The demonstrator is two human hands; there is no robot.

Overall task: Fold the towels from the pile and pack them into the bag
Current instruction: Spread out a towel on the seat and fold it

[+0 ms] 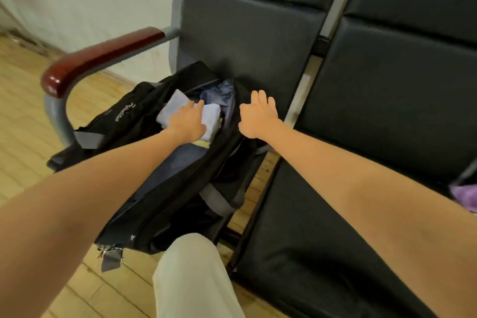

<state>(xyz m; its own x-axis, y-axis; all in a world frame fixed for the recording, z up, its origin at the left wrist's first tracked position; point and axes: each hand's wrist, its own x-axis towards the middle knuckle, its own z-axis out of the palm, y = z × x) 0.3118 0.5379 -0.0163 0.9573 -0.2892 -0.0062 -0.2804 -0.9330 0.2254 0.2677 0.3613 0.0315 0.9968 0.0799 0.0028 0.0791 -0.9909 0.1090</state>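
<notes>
The black bag (165,162) lies open on the seat at 9 o'clock. The left hand (187,121) presses a folded pale towel (178,107) inside it, fingers straight together. The right hand (255,116), fingers spread, holds the bag's edge.

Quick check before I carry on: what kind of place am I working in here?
Probably a waiting room or lobby, not a home. The black padded seats are joined in a row on a grey metal frame, with a wooden-capped armrest at the end, over a light wood-plank floor. The bag sits on one seat.
</notes>
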